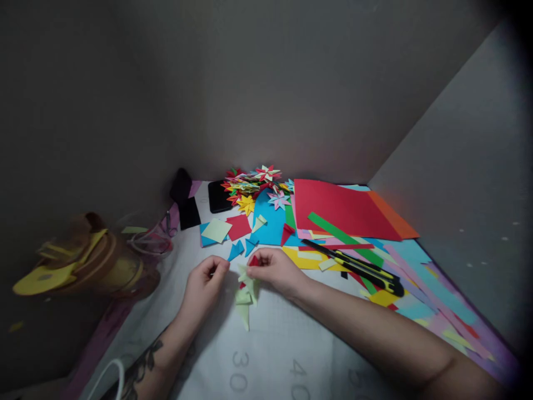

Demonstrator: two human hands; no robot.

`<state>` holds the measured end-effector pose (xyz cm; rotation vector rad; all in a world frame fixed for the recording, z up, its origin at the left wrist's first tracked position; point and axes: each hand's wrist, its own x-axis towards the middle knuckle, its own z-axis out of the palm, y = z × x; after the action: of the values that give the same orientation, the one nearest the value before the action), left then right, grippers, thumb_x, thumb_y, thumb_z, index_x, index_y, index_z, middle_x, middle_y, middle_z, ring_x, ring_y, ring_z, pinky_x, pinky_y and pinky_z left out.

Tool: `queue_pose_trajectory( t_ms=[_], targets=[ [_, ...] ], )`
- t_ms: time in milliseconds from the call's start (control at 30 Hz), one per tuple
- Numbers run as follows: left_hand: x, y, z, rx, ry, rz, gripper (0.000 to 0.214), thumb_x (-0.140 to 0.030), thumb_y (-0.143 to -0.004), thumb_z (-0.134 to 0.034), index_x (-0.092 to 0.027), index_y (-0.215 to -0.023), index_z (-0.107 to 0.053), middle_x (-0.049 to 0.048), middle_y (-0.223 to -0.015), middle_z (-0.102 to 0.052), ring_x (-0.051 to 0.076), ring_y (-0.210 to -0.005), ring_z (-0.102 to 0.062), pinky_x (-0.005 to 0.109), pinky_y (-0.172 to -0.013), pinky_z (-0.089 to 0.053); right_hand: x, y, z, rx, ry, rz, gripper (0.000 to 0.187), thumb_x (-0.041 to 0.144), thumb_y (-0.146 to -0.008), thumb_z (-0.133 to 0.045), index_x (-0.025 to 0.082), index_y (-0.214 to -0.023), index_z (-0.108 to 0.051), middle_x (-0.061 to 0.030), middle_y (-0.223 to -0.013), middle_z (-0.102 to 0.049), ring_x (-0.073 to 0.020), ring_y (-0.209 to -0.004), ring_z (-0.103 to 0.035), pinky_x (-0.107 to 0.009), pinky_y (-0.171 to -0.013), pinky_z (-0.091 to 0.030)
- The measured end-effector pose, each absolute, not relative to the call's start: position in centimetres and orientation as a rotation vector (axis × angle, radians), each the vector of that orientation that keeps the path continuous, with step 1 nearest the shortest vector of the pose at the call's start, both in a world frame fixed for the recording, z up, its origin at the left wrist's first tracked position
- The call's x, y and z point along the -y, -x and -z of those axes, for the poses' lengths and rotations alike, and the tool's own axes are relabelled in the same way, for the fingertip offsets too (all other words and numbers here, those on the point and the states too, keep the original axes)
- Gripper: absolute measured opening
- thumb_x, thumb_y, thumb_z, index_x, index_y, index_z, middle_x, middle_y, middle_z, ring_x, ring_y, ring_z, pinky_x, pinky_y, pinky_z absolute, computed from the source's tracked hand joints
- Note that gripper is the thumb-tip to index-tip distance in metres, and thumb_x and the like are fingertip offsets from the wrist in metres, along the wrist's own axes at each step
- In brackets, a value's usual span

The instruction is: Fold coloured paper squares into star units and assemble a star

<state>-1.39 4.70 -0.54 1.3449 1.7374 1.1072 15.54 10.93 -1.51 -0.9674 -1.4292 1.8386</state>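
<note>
My left hand [205,280] and my right hand [275,268] meet over a white cutting mat [266,355]. Both are closed in a pinch. Between them sits a folded pale green paper piece [246,291] with pointed tips, and my right fingers pinch a small red folded piece [254,260] against it. My left fingertips touch the green piece's left side. Two blue folded triangles [242,248] lie just beyond the hands.
A pile of finished paper stars [252,186] sits at the back, beside a black phone [217,196]. Red and orange sheets [345,208] and coloured strips spread to the right, with a yellow-black utility knife [358,268]. A tape dispenser [83,261] stands at left. Grey walls enclose the corner.
</note>
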Motion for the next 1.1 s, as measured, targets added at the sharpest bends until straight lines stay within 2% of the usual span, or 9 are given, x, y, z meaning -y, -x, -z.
queue_pose_trajectory(
  t_ms=[167, 333, 467, 633, 767, 833, 933, 1100],
  targets=[
    [-6.4, 1.5, 0.2, -1.835, -1.482, -1.114, 0.022, -0.038, -0.079, -0.049, -0.017, -0.073, -0.053, -0.0010, -0.066, -0.052, 0.013, -0.061, -0.048, 0.022, -0.057, -0.038, -13.2, -16.5, 2.2, 1.130, 0.895, -1.760, 0.026, 0.034, -0.062, -0.073, 0.016, -0.067, -0.054, 0.0068, -0.050, -0.047, -0.0054, -0.043, -0.037, -0.018, -0.041, -0.027],
    [-8.9, 0.2, -0.3, -2.102, -1.892, -0.649, 0.020, -0.036, -0.079, -0.050, -0.018, -0.085, -0.054, 0.0067, -0.087, -0.059, 0.019, -0.077, -0.055, 0.027, -0.067, -0.039, -13.6, -17.1, 2.5, 0.973, 0.703, -2.103, 0.037, 0.035, -0.052, -0.080, 0.016, -0.067, -0.051, 0.0067, -0.050, -0.049, -0.0052, -0.039, -0.041, -0.017, -0.038, -0.026],
    [-10.4, -0.6, 0.3, -2.286, -1.846, -0.359, 0.023, -0.036, -0.076, -0.054, -0.018, -0.089, -0.049, 0.0076, -0.083, -0.060, 0.020, -0.076, -0.057, 0.025, -0.059, -0.035, -13.1, -17.4, 2.7, 1.047, 0.549, -2.267, 0.039, 0.034, -0.049, -0.082, 0.015, -0.067, -0.054, 0.0051, -0.051, -0.053, -0.0065, -0.040, -0.046, -0.017, -0.038, -0.030],
    [-11.1, 0.4, 1.7, -2.177, -1.734, -0.528, 0.025, -0.030, -0.072, -0.055, -0.019, -0.094, -0.050, 0.0003, -0.072, -0.058, 0.016, -0.063, -0.054, 0.023, -0.055, -0.034, -13.2, -17.6, 2.6, 1.047, 0.568, -2.266, 0.039, 0.035, -0.048, -0.083, 0.016, -0.068, -0.055, 0.0054, -0.050, -0.052, -0.0067, -0.040, -0.046, -0.017, -0.037, -0.031],
    [-10.5, 1.1, 1.8, -1.939, -1.620, -0.823, 0.020, -0.032, -0.069, -0.057, -0.017, -0.082, -0.058, -0.0012, -0.067, -0.056, 0.015, -0.061, -0.052, 0.024, -0.058, -0.037, -13.6, -17.4, 2.6, 1.062, 0.652, -2.080, 0.036, 0.037, -0.053, -0.079, 0.016, -0.071, -0.055, 0.0053, -0.051, -0.052, -0.0074, -0.042, -0.048, -0.018, -0.041, -0.036],
    [-9.9, 1.0, 1.5, -1.864, -1.458, -0.975, 0.022, -0.037, -0.069, -0.058, -0.016, -0.074, -0.057, -0.0024, -0.062, -0.054, 0.013, -0.055, -0.049, 0.022, -0.053, -0.035, -13.7, -17.2, 2.6, 1.118, 0.756, -1.855, 0.031, 0.038, -0.060, -0.074, 0.016, -0.073, -0.056, 0.0045, -0.053, -0.053, -0.0080, -0.045, -0.049, -0.019, -0.044, -0.039],
    [-8.9, 0.3, 1.2, -1.743, -1.156, -1.142, 0.027, -0.044, -0.072, -0.056, -0.017, -0.068, -0.051, -0.0068, -0.049, -0.043, 0.008, -0.042, -0.038, 0.019, -0.042, -0.026, -13.6, -17.1, 2.6, 1.229, 0.914, -1.563, 0.024, 0.039, -0.069, -0.066, 0.017, -0.075, -0.057, 0.0027, -0.058, -0.056, -0.0094, -0.051, -0.051, -0.020, -0.047, -0.042],
    [-7.8, -1.4, 0.8, -1.625, -1.151, -1.111, 0.027, -0.039, -0.072, -0.059, -0.016, -0.062, -0.050, -0.0062, -0.048, -0.043, 0.006, -0.042, -0.037, 0.018, -0.042, -0.027, -13.0, -16.9, 2.9, 1.388, 0.998, -1.334, 0.018, 0.035, -0.077, -0.058, 0.017, -0.079, -0.058, -0.0003, -0.067, -0.058, -0.0123, -0.061, -0.055, -0.023, -0.055, -0.045]
  ],
)
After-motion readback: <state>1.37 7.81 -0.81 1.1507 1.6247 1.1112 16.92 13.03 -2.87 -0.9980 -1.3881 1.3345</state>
